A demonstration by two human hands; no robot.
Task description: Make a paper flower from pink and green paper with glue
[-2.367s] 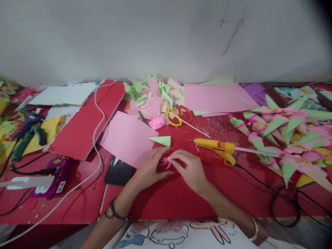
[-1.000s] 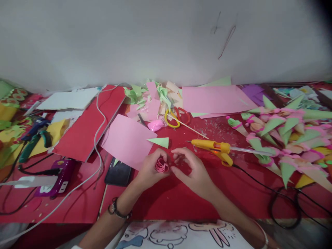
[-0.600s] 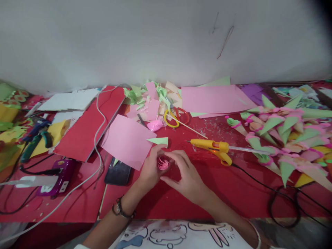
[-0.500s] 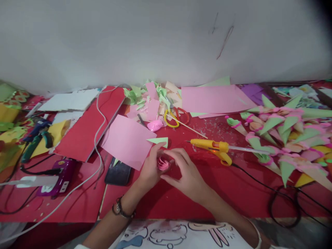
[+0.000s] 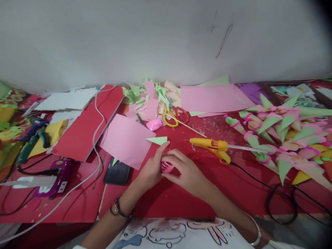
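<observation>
A small pink curled paper piece [image 5: 166, 167] with several thin curved strips sits between my two hands. My left hand [image 5: 152, 170] is closed around its left side, the index finger pointing up beside a pale green paper triangle [image 5: 158, 140]. From the right, my right hand [image 5: 188, 174] curves round the same piece, with fingertips and thumb against it. The fingers hide part of the paper. Just beyond my right hand lies a yellow hot glue gun [image 5: 210, 144] with a clear glue stick in its back.
Pink paper sheet [image 5: 127, 140], phone [image 5: 118, 173] and white cable [image 5: 100, 162] lie left. Scissors [image 5: 171, 119], a thin stick [image 5: 189, 128] and paper scraps [image 5: 153, 103] are behind. Paper cones [image 5: 287, 131] pile up right. A purple power strip [image 5: 61, 176] is far left.
My right hand's fingers have closed in on the pink curled paper, which has shifted slightly to the right. The whole view has moved a little; the glue gun and papers stay put.
</observation>
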